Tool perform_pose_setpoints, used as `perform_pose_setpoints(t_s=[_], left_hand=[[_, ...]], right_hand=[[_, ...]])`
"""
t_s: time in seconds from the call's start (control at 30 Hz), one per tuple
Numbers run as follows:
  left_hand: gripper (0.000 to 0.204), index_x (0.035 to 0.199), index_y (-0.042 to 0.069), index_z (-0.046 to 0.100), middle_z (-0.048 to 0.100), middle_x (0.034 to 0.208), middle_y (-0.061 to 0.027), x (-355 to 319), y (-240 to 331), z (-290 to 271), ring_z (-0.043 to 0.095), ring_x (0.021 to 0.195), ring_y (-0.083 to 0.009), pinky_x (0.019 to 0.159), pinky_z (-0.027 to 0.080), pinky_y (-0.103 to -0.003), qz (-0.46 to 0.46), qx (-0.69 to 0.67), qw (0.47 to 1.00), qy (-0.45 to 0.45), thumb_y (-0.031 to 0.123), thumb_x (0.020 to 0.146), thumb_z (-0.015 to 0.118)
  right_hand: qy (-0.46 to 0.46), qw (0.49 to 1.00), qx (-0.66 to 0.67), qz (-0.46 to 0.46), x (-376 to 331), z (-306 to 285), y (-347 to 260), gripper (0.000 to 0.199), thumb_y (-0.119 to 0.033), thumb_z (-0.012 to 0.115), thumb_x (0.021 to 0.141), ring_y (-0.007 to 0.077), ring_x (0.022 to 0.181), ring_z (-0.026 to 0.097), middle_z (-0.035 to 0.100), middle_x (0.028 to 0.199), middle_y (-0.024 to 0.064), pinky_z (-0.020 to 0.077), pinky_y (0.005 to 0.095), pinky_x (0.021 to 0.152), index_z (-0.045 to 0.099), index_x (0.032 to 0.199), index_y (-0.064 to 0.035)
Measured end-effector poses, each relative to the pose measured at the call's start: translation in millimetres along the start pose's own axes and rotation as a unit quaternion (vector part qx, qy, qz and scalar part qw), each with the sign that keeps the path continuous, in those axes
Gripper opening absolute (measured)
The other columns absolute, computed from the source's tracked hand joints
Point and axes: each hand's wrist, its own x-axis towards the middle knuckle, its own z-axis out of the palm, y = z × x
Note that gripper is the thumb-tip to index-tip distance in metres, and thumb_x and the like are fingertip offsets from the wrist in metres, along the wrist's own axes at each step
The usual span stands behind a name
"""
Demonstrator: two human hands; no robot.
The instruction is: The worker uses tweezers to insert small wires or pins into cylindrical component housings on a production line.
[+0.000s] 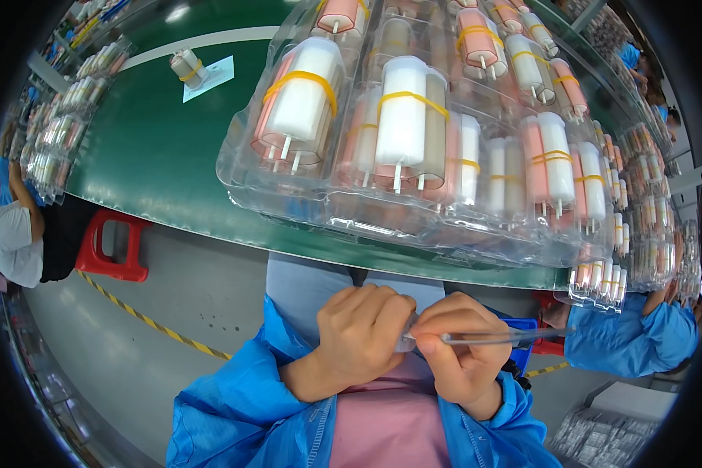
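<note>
Both of my hands meet above my lap, in front of the table edge. My left hand (366, 327) is closed around a small translucent piece (405, 341), and only a bit of it shows past the fingers. My right hand (464, 343) pinches slim grey metal tweezers (499, 338), their thin tip pointing left at that piece. The tip and the piece look close together; whether they touch I cannot tell. Past my hands, a clear plastic tray (312, 203) carries white, pink and grey cylinders (402, 117) bundled with yellow rubber bands.
A green table (156, 164) runs across ahead of me. On its left lies a light blue paper (210, 80) with a small banded bundle (187, 69). More loaded trays stand far left and right. A red stool (113, 246) and people sit to either side.
</note>
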Motion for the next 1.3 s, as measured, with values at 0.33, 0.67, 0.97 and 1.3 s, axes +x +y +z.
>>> perform_pose_setpoints(t_s=[0.33,0.67,0.97,1.3], left_hand=[[0.020,0.071,0.006,0.056,0.055,0.062,-0.0073,5,2,-2,0.053,0.050,-0.0242,0.046,0.038,-0.034,-0.012,-0.019,1.000,0.022,0.002,0.064,0.075],[0.022,0.081,0.005,0.058,0.057,0.070,-0.0061,6,10,-8,0.059,0.063,-0.0231,0.055,0.045,-0.031,-0.164,-0.203,0.965,-0.035,0.003,0.066,0.074],[0.030,0.088,0.003,0.056,0.057,0.088,-0.0109,0,2,-3,0.055,0.077,-0.0240,0.066,0.044,-0.032,-0.171,-0.355,0.917,-0.063,0.000,0.066,0.076],[0.030,0.082,0.002,0.057,0.058,0.080,-0.0106,-1,-3,-3,0.056,0.069,-0.0195,0.058,0.043,-0.028,-0.105,-0.308,0.944,-0.060,0.001,0.063,0.081]], right_hand=[[0.084,0.956,0.263,0.096,-14,0,13,0.009,-0.004,0.061,0.088,0.0174,0.077,0.057,0.063,0.086,0.0155,0.0467,0.0282,0.070,0.060,0.091,0.0053],[0.088,0.974,0.204,0.048,-19,4,14,0.012,-0.006,0.062,0.087,0.0187,0.081,0.059,0.063,0.089,0.0161,0.0477,0.0287,0.072,0.061,0.094,0.0044],[0.099,0.975,0.193,0.045,-20,1,16,0.014,-0.006,0.062,0.085,0.0200,0.082,0.061,0.064,0.091,0.0166,0.0484,0.0288,0.073,0.063,0.094,0.0048],[0.069,0.978,0.195,0.028,-23,0,22,0.017,-0.007,0.064,0.083,0.0193,0.078,0.060,0.064,0.091,0.0180,0.0479,0.0278,0.069,0.064,0.094,0.0057]])
